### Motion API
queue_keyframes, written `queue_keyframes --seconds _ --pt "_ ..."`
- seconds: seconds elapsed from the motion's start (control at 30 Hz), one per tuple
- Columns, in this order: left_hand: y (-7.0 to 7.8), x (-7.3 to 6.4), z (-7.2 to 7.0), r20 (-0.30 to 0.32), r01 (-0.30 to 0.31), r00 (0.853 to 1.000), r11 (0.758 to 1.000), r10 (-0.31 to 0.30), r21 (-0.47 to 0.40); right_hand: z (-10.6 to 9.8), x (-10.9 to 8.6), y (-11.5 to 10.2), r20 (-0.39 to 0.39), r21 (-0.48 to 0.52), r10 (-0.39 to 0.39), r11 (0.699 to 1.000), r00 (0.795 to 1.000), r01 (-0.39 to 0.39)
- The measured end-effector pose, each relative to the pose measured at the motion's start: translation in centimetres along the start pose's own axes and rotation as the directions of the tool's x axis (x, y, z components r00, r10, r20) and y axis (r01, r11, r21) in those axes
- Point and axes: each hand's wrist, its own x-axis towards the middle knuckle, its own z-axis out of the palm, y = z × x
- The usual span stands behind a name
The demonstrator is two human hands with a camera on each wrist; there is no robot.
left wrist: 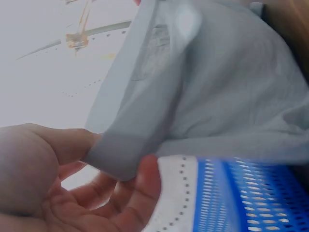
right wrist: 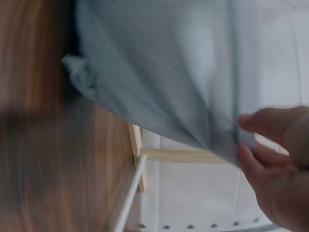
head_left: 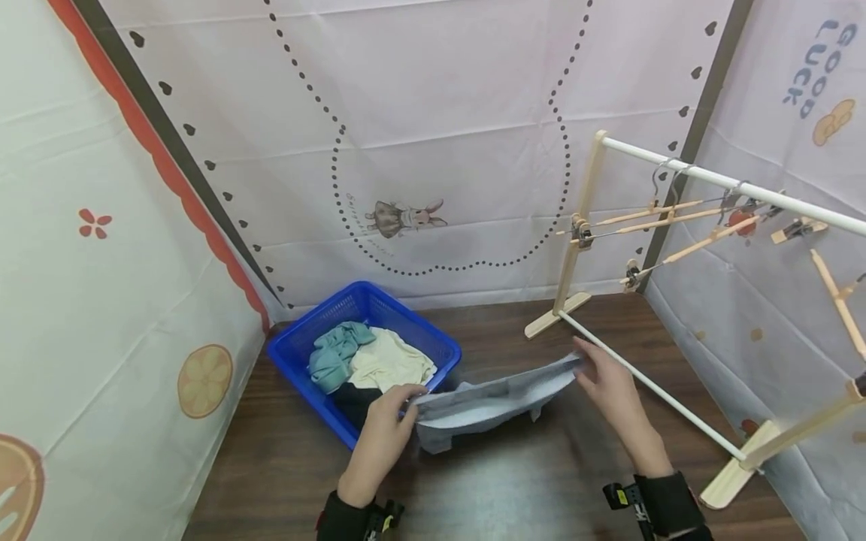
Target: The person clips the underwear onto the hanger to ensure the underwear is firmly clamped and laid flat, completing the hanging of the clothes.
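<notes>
A pair of grey underpants is stretched sideways above the wooden table, its waistband uppermost and opening visible. My left hand pinches one end of the waistband, beside the blue basket; in the left wrist view, thumb and fingers of the left hand grip the band's corner. At the opposite end, my right hand holds the band between thumb and fingers, as the right wrist view also shows for the right hand. The cloth hangs down between them, somewhat blurred.
A blue basket at the back left contains teal cloth, cream cloth and dark cloth. On the right stands a drying rack with a white top rail, carrying several wooden clip hangers. Printed curtains enclose the table.
</notes>
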Motion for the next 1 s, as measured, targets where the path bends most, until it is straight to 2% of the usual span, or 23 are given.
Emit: queue_keyframes --seconds 0.07,0.1,0.23,0.33,0.4,0.5,0.53,0.6,0.63,0.67,0.8,0.87,1.0 --pt "0.3 0.3 -0.5 -0.002 -0.003 1.0 1.0 0.003 -0.022 0.3 -0.1 -0.3 -0.077 -0.161 -0.039 0.987 0.996 0.027" --pt "0.4 0.4 -0.8 0.001 -0.008 1.0 0.999 0.008 -0.039 0.5 -0.1 -0.5 -0.111 -0.201 -0.047 0.979 0.993 0.024" --pt "0.7 0.8 -2.2 0.018 -0.041 0.999 0.993 0.044 -0.111 0.0 0.0 -1.4 -0.204 -0.234 -0.042 0.972 0.978 -0.007" --pt "0.6 1.0 -3.0 0.081 -0.07 0.994 0.99 0.08 -0.124 -1.5 0.5 -2.4 -0.24 -0.274 -0.084 0.962 0.967 0.015" --pt "0.6 1.1 -3.3 0.165 -0.103 0.979 0.988 0.12 -0.111 -2.9 0.8 -3.1 -0.265 -0.288 -0.108 0.957 0.958 0.029" --pt "0.5 1.0 -3.3 0.313 -0.157 0.932 0.983 0.18 -0.098 -5.3 0.8 -4.2 -0.291 -0.285 -0.076 0.958 0.954 -0.01" --pt "0.5 1.0 -3.3 0.348 -0.17 0.917 0.981 0.193 -0.097 -6.0 0.7 -4.6 -0.295 -0.275 -0.052 0.961 0.954 -0.033" --pt "0.5 0.8 -3.4 0.388 -0.158 0.9 0.978 0.198 -0.133 -7.3 0.4 -5.3 -0.286 -0.271 -0.008 0.96 0.958 -0.073" --pt "0.5 0.8 -3.4 0.392 -0.15 0.899 0.978 0.196 -0.147 -7.8 0.2 -5.5 -0.281 -0.271 0.003 0.959 0.96 -0.082" --pt "0.5 0.8 -3.4 0.378 -0.156 0.904 0.978 0.198 -0.139 -8.2 0.1 -5.6 -0.275 -0.271 0.004 0.959 0.961 -0.081" --pt "0.9 1.9 -3.6 0.304 -0.141 0.934 0.977 0.185 -0.161 -9.1 0.6 -5.5 -0.25 -0.274 0.005 0.959 0.968 -0.076" --pt "1.3 3.0 -3.7 0.259 -0.158 0.947 0.978 0.189 -0.137 -9.3 1.0 -5.2 -0.248 -0.271 0.014 0.959 0.969 -0.083" --pt "2.1 6.1 -4.3 0.21 -0.173 0.956 0.973 0.204 -0.155 -9.9 2.0 -4.8 -0.241 -0.261 0.048 0.959 0.969 -0.112"
